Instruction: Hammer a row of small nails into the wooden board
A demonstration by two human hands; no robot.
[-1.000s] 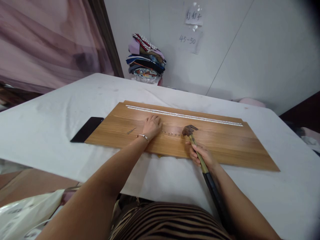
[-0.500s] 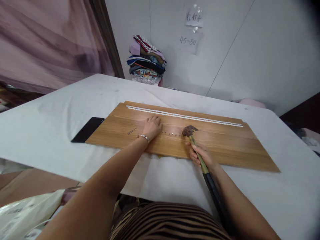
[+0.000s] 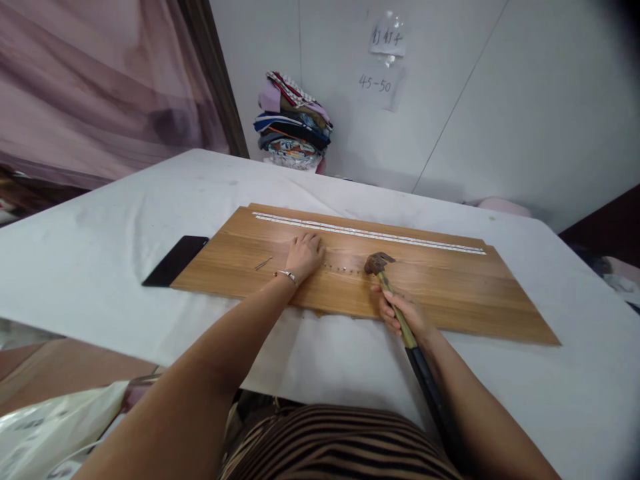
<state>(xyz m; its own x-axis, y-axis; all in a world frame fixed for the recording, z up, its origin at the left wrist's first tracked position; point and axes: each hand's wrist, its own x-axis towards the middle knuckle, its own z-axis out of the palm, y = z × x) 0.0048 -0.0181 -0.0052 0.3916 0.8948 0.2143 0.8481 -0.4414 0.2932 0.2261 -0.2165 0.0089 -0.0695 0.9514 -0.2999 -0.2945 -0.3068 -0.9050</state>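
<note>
A long brown wooden board (image 3: 450,287) lies across the table in front of me. My left hand (image 3: 306,255) rests flat on it, fingers stretched away from me. In my right hand (image 3: 403,310) is a claw hammer (image 3: 407,333), gripped partway along its handle. The rusty hammer head is low over the board, at the right end of a row of small nails (image 3: 344,269); whether it touches the wood I cannot tell. Left of my left hand lie a few loose nails (image 3: 263,263). Two white measuring strips (image 3: 370,233) run along the board's far side.
A black flat object (image 3: 175,261) sticks out at the board's left end. The table has a white cover (image 3: 115,227). Folded clothes (image 3: 293,123) are stacked behind it by the wall, where handwritten paper signs (image 3: 377,83) hang. A pink curtain (image 3: 100,87) is at the left.
</note>
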